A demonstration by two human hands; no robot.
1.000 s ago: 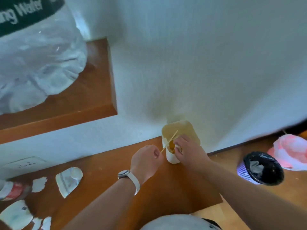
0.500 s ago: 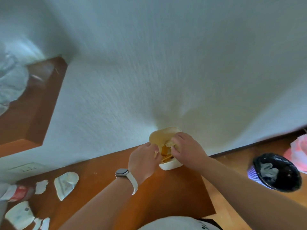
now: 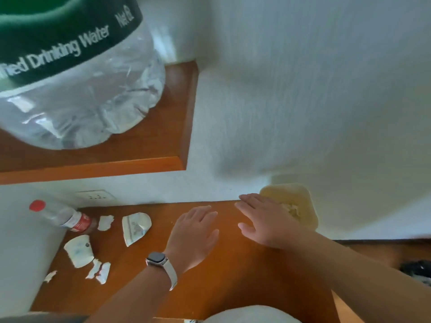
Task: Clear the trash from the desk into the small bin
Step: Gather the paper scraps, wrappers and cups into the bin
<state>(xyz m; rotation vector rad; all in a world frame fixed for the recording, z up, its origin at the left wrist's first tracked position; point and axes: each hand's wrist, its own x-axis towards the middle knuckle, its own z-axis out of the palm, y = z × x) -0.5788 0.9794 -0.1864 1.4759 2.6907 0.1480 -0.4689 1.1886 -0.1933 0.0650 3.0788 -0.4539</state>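
Note:
A cream takeaway box (image 3: 300, 201) stands against the wall at the desk's far right corner. My right hand (image 3: 263, 220) lies flat and open just left of it, fingers spread, touching the box's side. My left hand (image 3: 196, 231), a watch on its wrist, hovers open over the wooden desk (image 3: 221, 276), holding nothing. Torn paper scraps (image 3: 136, 227) lie scattered on the desk's left side beside a plastic bottle (image 3: 60, 216) with a red cap. A sliver of the small black-lined bin (image 3: 417, 270) shows at the right edge, on the floor.
A large drinking-water jug (image 3: 77, 85) sits on a wooden shelf (image 3: 144, 157) above the desk at upper left. A wall socket (image 3: 94, 195) is behind the bottle. A grey surface (image 3: 25, 252) fills the left edge. The white wall runs behind the desk.
Both hands have let go of the takeaway box and stick and now lie open on the desk. The view swung left, bringing the jug back and pushing the bin to the edge.

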